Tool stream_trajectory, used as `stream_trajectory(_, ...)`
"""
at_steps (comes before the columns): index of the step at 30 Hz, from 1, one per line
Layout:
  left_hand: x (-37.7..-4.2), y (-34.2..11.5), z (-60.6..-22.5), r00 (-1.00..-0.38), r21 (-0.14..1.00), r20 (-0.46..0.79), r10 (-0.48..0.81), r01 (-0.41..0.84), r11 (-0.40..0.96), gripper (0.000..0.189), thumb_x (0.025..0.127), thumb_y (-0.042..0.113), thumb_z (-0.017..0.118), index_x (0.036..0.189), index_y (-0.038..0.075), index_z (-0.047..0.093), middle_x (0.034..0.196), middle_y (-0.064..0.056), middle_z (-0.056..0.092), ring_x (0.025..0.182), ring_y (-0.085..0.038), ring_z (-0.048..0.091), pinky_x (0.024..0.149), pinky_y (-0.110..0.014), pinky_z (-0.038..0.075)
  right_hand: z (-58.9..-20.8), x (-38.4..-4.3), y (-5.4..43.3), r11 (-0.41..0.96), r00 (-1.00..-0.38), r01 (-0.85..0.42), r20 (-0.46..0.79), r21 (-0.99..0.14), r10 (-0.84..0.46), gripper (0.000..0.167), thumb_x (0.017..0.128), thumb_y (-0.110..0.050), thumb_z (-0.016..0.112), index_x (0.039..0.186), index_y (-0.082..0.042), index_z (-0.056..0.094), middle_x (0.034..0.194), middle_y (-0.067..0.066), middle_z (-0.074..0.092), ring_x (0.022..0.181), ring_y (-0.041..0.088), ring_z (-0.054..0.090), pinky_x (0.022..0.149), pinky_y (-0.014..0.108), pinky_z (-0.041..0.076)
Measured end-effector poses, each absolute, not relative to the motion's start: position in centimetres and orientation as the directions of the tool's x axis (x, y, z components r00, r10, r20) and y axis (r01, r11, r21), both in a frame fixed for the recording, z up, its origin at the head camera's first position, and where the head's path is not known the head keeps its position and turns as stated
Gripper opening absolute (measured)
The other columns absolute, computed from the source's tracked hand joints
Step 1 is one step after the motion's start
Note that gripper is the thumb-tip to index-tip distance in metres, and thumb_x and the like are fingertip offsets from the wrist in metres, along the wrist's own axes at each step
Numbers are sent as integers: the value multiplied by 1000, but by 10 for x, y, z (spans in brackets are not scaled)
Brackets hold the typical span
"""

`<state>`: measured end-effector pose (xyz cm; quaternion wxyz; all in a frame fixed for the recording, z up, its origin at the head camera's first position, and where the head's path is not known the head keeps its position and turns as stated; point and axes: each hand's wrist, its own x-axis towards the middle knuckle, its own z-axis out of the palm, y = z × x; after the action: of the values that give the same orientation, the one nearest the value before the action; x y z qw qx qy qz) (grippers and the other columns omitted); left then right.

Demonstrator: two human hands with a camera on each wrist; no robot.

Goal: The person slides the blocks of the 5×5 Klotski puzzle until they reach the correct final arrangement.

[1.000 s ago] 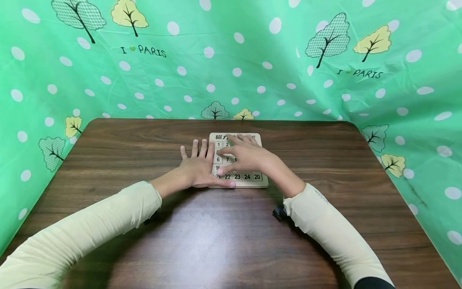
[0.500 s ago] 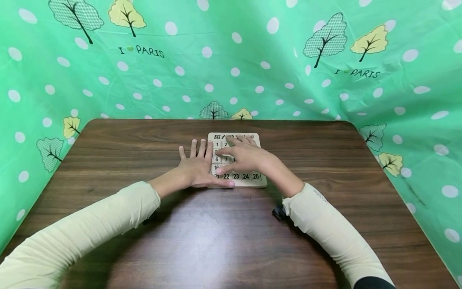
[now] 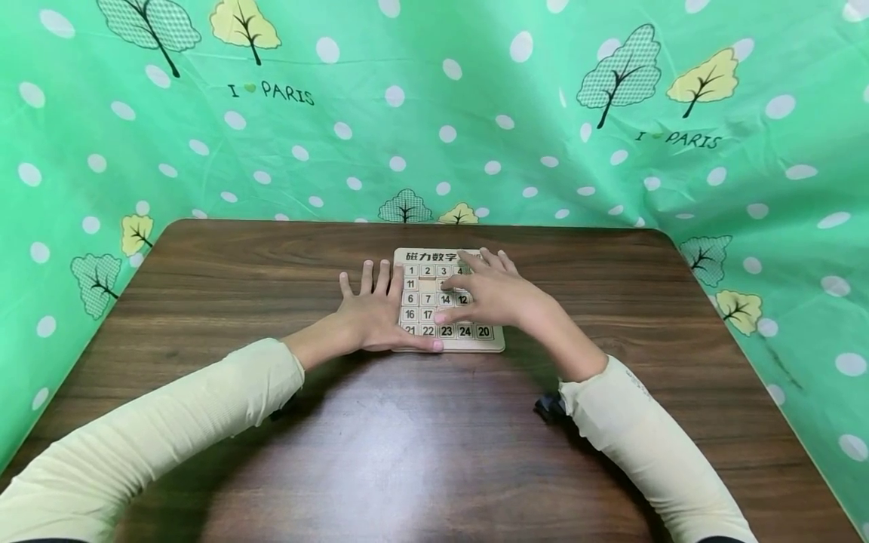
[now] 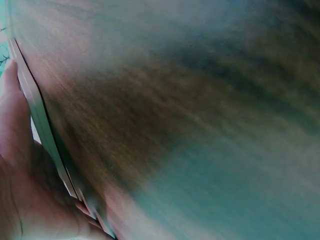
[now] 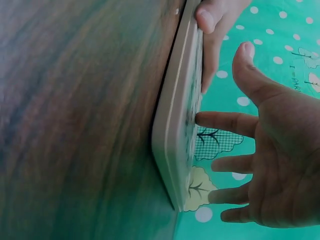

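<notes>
A pale number sliding puzzle [image 3: 475, 346] lies flat on the table, its rows of square numbered tiles under printed characters. My left hand [image 3: 370, 320] is spread along its left side, thumb lying over the near left corner. Over the right part of the puzzle reaches my right hand [image 3: 501, 299], fingers extended and apart. Its index fingertip is at a tile in the second row, just right of the bare slot [image 3: 428, 284]; the right wrist view shows that index finger [image 5: 225, 121] meeting the puzzle's face, the other fingers off it. The hand hides several tiles at the upper right.
The dark wood-grain table [image 3: 380, 445] extends around the puzzle on all sides. Behind and beside it hangs a green polka-dot cloth [image 3: 448, 98] with printed trees. A small black object [image 3: 548, 408] shows beneath the right sleeve's cuff.
My right hand has moved right across the puzzle, its index fingertip shifting from the left column. The slot and the 11 tile beside it now show. The left hand stays put.
</notes>
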<state>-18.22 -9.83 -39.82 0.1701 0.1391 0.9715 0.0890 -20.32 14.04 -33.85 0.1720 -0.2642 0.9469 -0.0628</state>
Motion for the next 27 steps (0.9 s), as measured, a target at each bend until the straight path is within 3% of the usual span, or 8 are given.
stream_trajectory(8, -183, -97, -398, -901, 214, -315, 299, 240, 947, 167, 71, 112, 59, 180, 10, -16, 189, -22, -13, 174, -49, -17, 133, -85, -6, -343, -207, 134, 831, -772, -510, -306, -224, -557, 79, 100, -74, 72, 164, -29, 61, 188, 25, 21, 173, 58, 14, 138, 79, 8)
stream_trajectory(19, -183, -98, -397, -900, 213, -320, 296, 236, 948, 166, 72, 111, 60, 180, 10, -16, 189, -22, -14, 174, -48, -17, 132, -85, -7, -346, -205, 131, 826, -769, -512, -301, -236, -563, 82, 100, -74, 72, 167, -30, 58, 189, 21, 19, 175, 56, 10, 139, 78, 6)
stream_trajectory(27, -185, -98, -400, -907, 203, -298, 298, 245, 948, 167, 71, 111, 60, 180, 9, -13, 189, -23, -9, 175, -49, -13, 133, -86, -4, -340, -192, 144, 836, -789, -488, -282, -253, -546, 74, 99, -71, 74, 159, -29, 66, 189, 20, 20, 174, 57, 8, 141, 73, 2)
